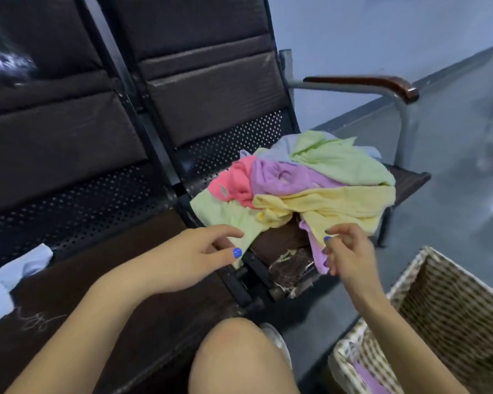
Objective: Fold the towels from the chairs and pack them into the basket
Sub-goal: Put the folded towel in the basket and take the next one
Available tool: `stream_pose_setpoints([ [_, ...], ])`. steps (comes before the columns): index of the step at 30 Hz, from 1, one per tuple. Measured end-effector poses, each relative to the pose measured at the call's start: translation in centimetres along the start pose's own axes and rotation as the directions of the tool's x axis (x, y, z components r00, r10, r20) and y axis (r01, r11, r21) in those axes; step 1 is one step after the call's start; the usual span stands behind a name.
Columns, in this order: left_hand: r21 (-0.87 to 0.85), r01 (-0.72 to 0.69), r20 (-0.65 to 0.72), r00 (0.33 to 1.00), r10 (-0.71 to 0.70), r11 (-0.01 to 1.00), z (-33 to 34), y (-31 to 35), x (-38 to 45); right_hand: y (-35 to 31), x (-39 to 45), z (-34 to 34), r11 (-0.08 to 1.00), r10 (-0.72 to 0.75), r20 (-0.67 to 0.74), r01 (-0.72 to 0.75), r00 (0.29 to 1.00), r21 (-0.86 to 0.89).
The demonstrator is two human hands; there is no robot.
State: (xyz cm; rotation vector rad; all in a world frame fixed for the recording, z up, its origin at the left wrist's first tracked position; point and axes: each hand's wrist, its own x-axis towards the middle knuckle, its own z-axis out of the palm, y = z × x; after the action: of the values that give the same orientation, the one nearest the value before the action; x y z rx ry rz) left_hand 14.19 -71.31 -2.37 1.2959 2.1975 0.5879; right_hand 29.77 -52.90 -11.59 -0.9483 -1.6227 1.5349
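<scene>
A loose pile of towels lies on the right chair seat [410, 177]: a green towel [225, 211], a pink towel [236, 183], a purple towel [279, 177], a yellow towel [339, 200] and another green towel [339, 157] on top. My left hand [208, 251] pinches the near corner of the front green towel between thumb and fingers. My right hand [347, 251] pinches the lower edge of the yellow towel, with a purple strip hanging behind its fingers. The wicker basket [444, 308] stands on the floor at lower right, with a purple cloth [367, 376] inside it.
A light blue towel [12, 277] lies on the left chair seat [111, 280]. A wood-topped armrest [367, 81] borders the right chair. A shiny black bag [3, 64] sits at upper left. My knee [234, 351] is below the hands, before the chairs. Grey floor [453, 137] stretches to the right.
</scene>
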Motion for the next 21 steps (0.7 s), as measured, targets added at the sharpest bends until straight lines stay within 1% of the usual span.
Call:
stream_pose_setpoints([
  [3, 0.061, 0.130, -0.100, 0.987, -0.124, 0.990, -3.6, -4.3, -4.3, -4.7, -1.5, 6.5, 0.991, -0.101, 0.216, 0.078, 0.971, 0.110],
  [5, 0.134, 0.233, -0.196, 0.959, -0.204, 0.963, -5.1, -7.7, -6.7, -7.8, -3.2, 10.9, 0.977, -0.175, 0.360, 0.117, 0.916, 0.178],
  [6, 0.160, 0.278, -0.248, 0.940, -0.234, 0.947, -5.3, -9.5, -7.9, -9.2, -4.2, 13.1, 0.971, -0.212, 0.443, 0.137, 0.871, 0.195],
  [7, 0.158, 0.317, -0.294, 0.919, -0.262, 0.935, -5.3, -11.1, -9.0, -10.5, -5.2, 15.4, 0.967, -0.241, 0.529, 0.157, 0.814, 0.199],
  [9, 0.115, 0.363, -0.351, 0.886, -0.304, 0.925, -4.4, -14.1, -10.8, -12.4, -7.2, 19.6, 0.963, -0.269, 0.696, 0.206, 0.666, 0.175],
  [11, 0.120, 0.410, -0.357, 0.867, -0.346, 0.904, -3.2, -16.5, -12.5, -13.5, -9.0, 23.6, 0.955, -0.246, 0.835, 0.271, 0.493, 0.121],
  [13, 0.155, 0.466, -0.360, 0.848, -0.389, 0.871, -2.4, -18.9, -14.1, -13.7, -10.7, 26.8, 0.927, -0.196, 0.922, 0.369, 0.334, 0.064],
  [14, 0.154, 0.487, -0.369, 0.835, -0.407, 0.860, -2.3, -20.1, -14.9, -13.4, -11.5, 28.0, 0.902, -0.171, 0.948, 0.429, 0.270, 0.041],
  [16, 0.118, 0.513, -0.427, 0.799, -0.422, 0.850, -2.6, -22.5, -16.7, -12.1, -12.6, 30.2, 0.837, -0.097, 0.982, 0.547, 0.164, -0.009],
  [18, 0.117, 0.569, -0.512, 0.737, -0.441, 0.814, -2.8, -25.0, -18.4, -10.3, -13.2, 32.1, 0.750, 0.003, 0.999, 0.660, 0.053, -0.038],
  [21, 0.164, 0.742, -0.544, 0.618, -0.568, 0.650, -2.7, -28.6, -21.9, -7.8, -14.1, 34.1, 0.555, 0.117, 0.989, 0.832, -0.091, 0.011],
])
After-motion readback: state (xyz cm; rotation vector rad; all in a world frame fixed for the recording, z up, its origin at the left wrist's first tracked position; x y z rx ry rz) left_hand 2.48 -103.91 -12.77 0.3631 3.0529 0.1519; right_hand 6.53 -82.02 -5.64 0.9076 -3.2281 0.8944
